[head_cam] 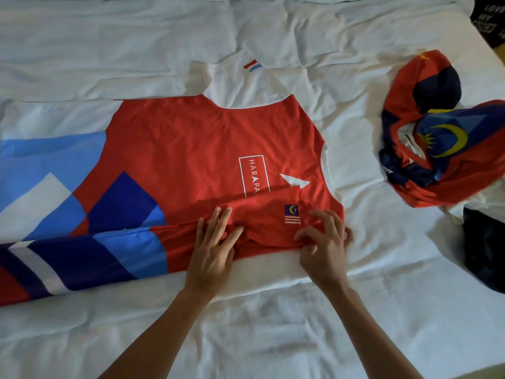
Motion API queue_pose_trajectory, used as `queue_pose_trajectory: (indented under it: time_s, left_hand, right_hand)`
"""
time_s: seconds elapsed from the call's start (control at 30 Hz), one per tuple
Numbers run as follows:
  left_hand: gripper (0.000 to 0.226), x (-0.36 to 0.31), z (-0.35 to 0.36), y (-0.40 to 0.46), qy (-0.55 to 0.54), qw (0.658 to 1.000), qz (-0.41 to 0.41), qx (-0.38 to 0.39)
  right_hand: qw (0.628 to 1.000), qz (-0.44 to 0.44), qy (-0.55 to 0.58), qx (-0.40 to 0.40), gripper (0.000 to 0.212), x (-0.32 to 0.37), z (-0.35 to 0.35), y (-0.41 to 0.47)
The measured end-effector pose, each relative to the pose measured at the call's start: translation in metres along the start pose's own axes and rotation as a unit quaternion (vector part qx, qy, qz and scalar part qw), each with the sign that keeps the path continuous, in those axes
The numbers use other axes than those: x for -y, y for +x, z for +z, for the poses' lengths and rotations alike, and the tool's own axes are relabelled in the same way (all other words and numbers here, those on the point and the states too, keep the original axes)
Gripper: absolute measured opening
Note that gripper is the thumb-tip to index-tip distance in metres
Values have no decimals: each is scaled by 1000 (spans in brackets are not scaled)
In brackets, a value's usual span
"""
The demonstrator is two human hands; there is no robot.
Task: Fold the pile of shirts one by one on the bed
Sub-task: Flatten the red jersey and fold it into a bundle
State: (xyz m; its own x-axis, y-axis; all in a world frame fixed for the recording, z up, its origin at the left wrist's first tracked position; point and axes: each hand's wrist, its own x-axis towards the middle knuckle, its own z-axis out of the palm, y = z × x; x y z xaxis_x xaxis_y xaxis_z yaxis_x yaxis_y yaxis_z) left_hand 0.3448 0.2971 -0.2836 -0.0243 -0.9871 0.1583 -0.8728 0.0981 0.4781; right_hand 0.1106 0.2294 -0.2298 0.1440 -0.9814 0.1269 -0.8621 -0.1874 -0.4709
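Red shirt (191,149) lies spread flat on the bed (246,324), directly ahead of both hands, collar end toward the right hand side, hem end running off past the left hand. Near side edge already folded inward as a long strip under the hands. Shirt has white sleeves, a white boxed "HARAPA…" print partly covered by the fold, a white arrow-like logo (294,181) just beyond the right hand, and blue, navy and white blocks toward the hem. Small flag patch (292,214) sits on the folded strip between the two hands, nearer the right. Left hand (216,247) rests palm down on the folded strip, fingers straight and spread, pressing the cloth flat, gripping nothing. Right hand (322,239) is at the shoulder corner of the fold, fingers curled, pinching the red fabric edge there; fingertips slightly blurred. Pile of shirts (442,149) sits crumpled well to the right of the right hand, topmost red and navy with a yellow crescent flag print. Dark garment (483,247) lies just beside the pile, on its nearer side. Another black printed item (489,20) shows at the far right corner, cut by the frame edge.
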Motion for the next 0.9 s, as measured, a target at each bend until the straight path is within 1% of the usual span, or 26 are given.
queue_pose_trajectory:
  time_s: [0.07,0.1,0.17,0.23,0.3,0.37,0.4,0.47,0.5,0.57,0.6,0.63,0.7,0.77,0.83,0.9]
  left_hand:
    - [50,1,2,-1,8,1000,-5,-3]
    - [50,2,4,-2,18,1000,-7,-6]
    - [49,3,7,-4,47,999,-6,-17]
    - [49,0,8,-5,74,997,-21,-29]
    - [53,-2,4,-6,84,994,-67,-26]
    - [58,-1,-1,-8,87,990,-109,-20]
    - [59,1,-5,-10,89,988,-121,-17]
    - [59,8,-13,-16,86,987,-136,-16]
    - [58,14,-18,-19,85,986,-142,-19]
    - [56,27,-28,-29,99,984,-148,-15]
    - [55,37,-34,-36,117,982,-149,-7]
    - [55,51,-43,-42,143,978,-151,2]
    - [53,91,-66,-56,201,966,-159,32]
    - [53,151,-100,-82,257,948,-183,47]
    - [56,211,-143,-110,276,926,-257,25]
    - [59,233,-168,-120,267,900,-345,-25]
  right_hand:
    - [998,-53,25,-34,33,13,-2,-8]
    - [994,-87,51,-30,36,24,0,-7]
    - [986,-135,96,23,41,49,11,-2]
    - [981,-131,98,105,47,61,33,0]
    - [982,-104,33,155,53,54,58,1]
    - [981,-77,-63,165,58,46,74,-1]
    - [982,-56,-86,157,59,48,77,-2]
    - [990,-24,-68,125,60,67,78,-8]
    - [991,-36,-48,118,60,82,79,-13]
    - [982,-114,-28,147,59,106,87,-29]
    - [973,-152,-42,168,59,112,94,-37]
    - [967,-172,-65,178,59,114,101,-42]
    - [963,-166,-110,182,60,110,113,-43]
    - [960,-164,-136,180,62,106,119,-44]
    - [964,-151,-142,166,62,109,119,-46]
    - [972,-135,-127,142,63,130,117,-49]
